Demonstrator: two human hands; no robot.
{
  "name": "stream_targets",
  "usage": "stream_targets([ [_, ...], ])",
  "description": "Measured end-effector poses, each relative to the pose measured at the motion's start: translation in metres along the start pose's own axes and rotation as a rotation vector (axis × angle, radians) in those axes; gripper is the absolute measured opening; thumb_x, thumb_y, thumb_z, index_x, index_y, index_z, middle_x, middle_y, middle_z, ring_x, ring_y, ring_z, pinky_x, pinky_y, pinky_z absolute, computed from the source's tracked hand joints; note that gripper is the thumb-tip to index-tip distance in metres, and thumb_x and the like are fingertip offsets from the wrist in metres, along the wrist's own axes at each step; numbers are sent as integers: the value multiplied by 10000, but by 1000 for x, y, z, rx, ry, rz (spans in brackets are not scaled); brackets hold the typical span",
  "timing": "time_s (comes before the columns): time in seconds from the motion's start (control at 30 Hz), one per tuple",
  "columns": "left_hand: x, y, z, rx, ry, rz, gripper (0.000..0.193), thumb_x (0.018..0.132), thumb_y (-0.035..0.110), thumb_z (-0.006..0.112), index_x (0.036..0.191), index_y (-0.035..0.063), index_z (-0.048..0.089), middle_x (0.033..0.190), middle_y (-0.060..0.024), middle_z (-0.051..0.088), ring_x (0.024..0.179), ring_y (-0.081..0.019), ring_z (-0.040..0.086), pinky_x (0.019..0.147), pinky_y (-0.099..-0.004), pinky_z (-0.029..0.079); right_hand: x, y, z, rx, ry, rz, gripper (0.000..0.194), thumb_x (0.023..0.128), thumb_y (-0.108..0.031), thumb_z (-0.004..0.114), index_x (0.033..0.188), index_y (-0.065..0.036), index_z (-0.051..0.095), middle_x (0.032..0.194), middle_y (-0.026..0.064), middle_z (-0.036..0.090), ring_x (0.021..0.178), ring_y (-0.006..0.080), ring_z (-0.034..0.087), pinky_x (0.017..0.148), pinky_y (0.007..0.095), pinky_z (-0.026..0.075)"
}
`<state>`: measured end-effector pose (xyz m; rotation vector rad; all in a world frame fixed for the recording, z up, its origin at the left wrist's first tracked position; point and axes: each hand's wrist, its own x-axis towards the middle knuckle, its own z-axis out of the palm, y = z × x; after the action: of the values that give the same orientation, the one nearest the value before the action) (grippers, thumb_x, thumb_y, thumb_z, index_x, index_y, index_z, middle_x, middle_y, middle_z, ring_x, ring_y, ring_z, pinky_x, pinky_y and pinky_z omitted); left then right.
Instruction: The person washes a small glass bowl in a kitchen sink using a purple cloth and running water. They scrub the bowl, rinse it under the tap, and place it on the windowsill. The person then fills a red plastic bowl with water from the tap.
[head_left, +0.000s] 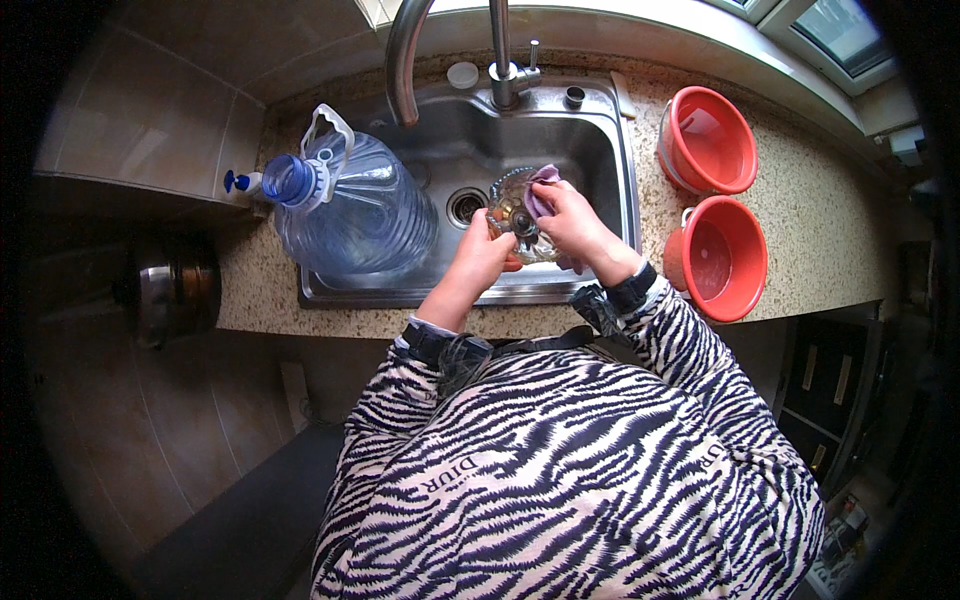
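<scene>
Over the right half of the steel sink basin (551, 139), a clear glass lid or dish (517, 219) is held up, its round knob-like centre facing me. My left hand (485, 244) grips its left and lower edge, thumb on top. A mauve cloth (541, 196) is pinched in the fingers of my right hand (574, 221) and pressed against the glass at its upper right. A corner of cloth also hangs below that hand. The far underside of the glass is hidden.
A large clear plastic water jug (360, 202), uncapped, leans over the sink's left side. The steel faucet (506, 82) rises behind, its curved spout (405, 82) swung left. Two red plastic buckets (712, 139) stand on the speckled counter (810, 225) at right. A white cap (463, 74) lies behind the sink.
</scene>
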<state>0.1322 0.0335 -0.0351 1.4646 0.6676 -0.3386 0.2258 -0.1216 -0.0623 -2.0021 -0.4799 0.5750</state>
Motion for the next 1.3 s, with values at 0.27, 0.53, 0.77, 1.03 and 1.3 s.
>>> stream_targets([
  [0.27, 4, -11, -4, -32, -37, 20, 425, 879, 5, 520, 1287, 50, 409, 1112, -141, 596, 850, -217, 681, 684, -354, 622, -10, -11, 10, 152, -287, -389, 429, 813, 80, 569, 1229, 1, 636, 1268, 168, 583, 1167, 311, 599, 982, 357, 481],
  [0.53, -1, -12, -6, -23, -60, -47, 473, 878, 42, 586, 1316, 44, 406, 1015, -135, 631, 850, -211, 673, 653, -352, 597, -15, -29, -24, -437, -616, -196, 325, 761, 41, 621, 1049, -61, 734, 1057, 136, 683, 991, 327, 667, 831, 382, 538],
  [0.77, 1, -10, -13, 107, -57, -1, 483, 865, 24, 583, 1316, 26, 411, 946, -121, 614, 745, -202, 650, 638, -333, 592, -29, -24, -30, -930, -151, -343, 123, 812, -118, 628, 818, -28, 711, 990, 97, 616, 952, 289, 614, 731, 382, 572],
  [1.03, 1, -11, -13, 22, -59, -40, 413, 868, 29, 540, 1265, 26, 427, 952, -155, 620, 702, -224, 660, 623, -355, 606, -18, -20, -4, -849, -118, -549, 396, 831, -111, 584, 1208, 11, 584, 1116, 109, 561, 1008, 274, 581, 730, 397, 566],
  [1.3, 3, -9, -23, -150, 95, -16, 404, 871, 40, 507, 1268, 30, 432, 975, -159, 620, 689, -232, 661, 651, -369, 620, -7, -22, -22, -674, -257, -473, 124, 737, -79, 711, 858, -62, 729, 907, 133, 691, 907, 331, 679, 779, 412, 559],
])
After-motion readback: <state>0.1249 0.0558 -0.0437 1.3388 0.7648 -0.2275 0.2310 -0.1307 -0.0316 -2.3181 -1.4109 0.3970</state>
